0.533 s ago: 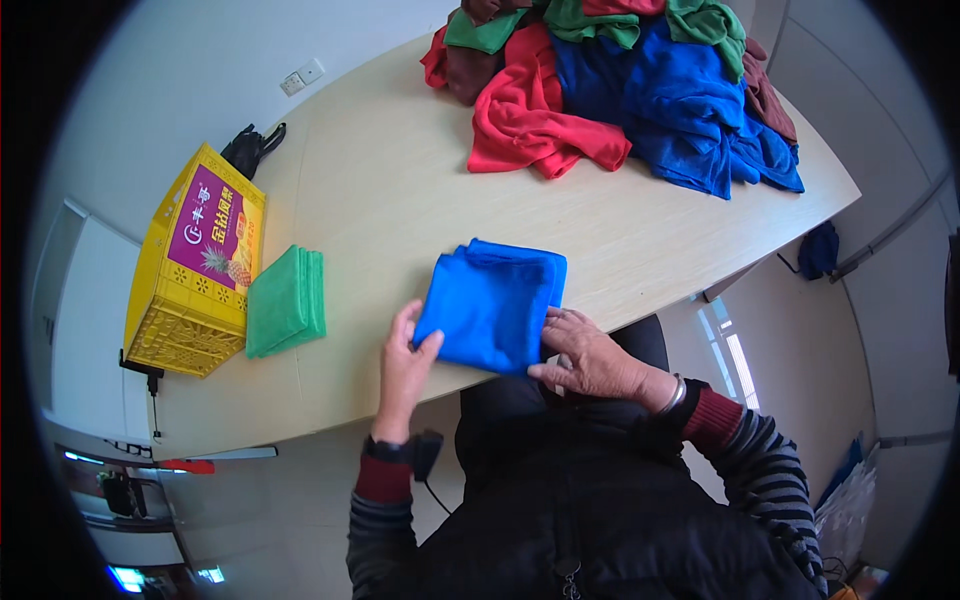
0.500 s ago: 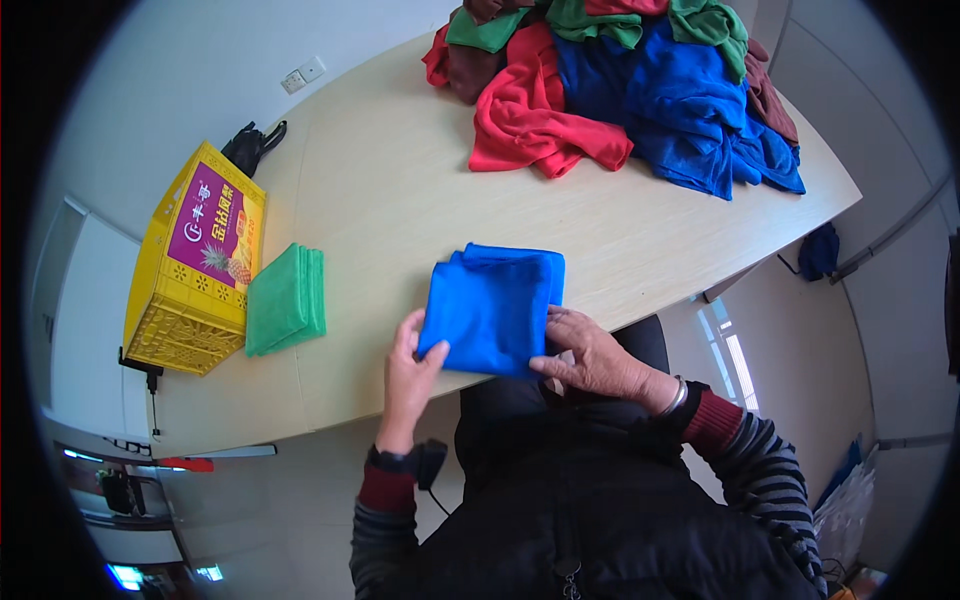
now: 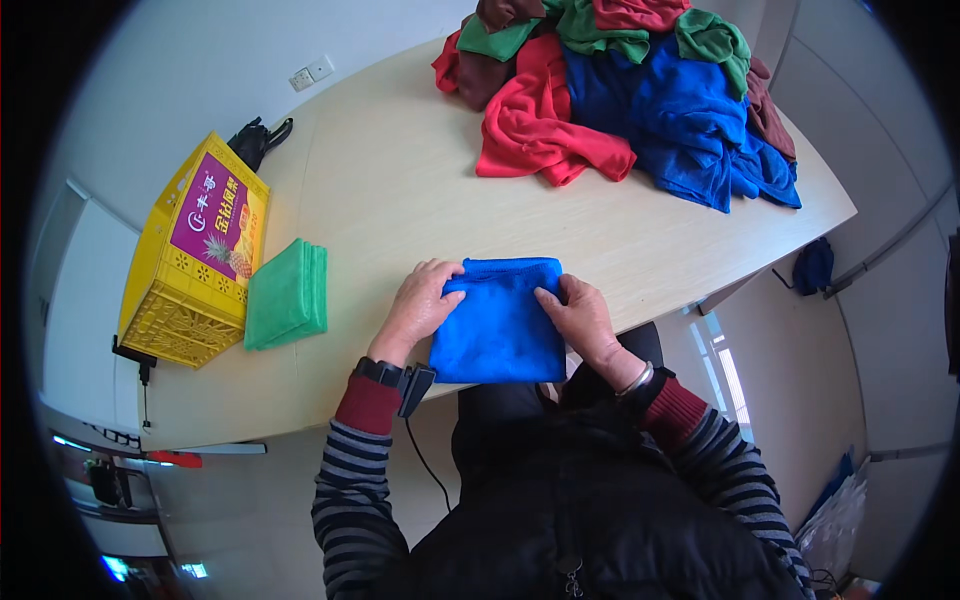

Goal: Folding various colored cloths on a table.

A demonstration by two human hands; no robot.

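A blue cloth (image 3: 498,332), folded into a rough square, lies at the near edge of the table. My left hand (image 3: 422,305) grips its upper left side, thumb on top and fingers by the far corner. On the opposite side my right hand (image 3: 584,318) pinches the edge, its thumb on the cloth and its other fingers partly hidden behind it. Folded layers show along the far edge. To the left, a stack of folded green cloths (image 3: 287,297) leans beside a yellow crate.
The yellow crate (image 3: 190,320) with a purple panel stands at the table's left, a black strapped item (image 3: 258,142) behind it. A loose heap of blue cloths (image 3: 690,130), red cloths (image 3: 545,140), green and brown ones covers the far right of the pale table (image 3: 390,180).
The blue cloth has turned to lie squarer and slid slightly nearer me. My left hand has moved up to its far left corner; my right hand has shifted slightly along the right side.
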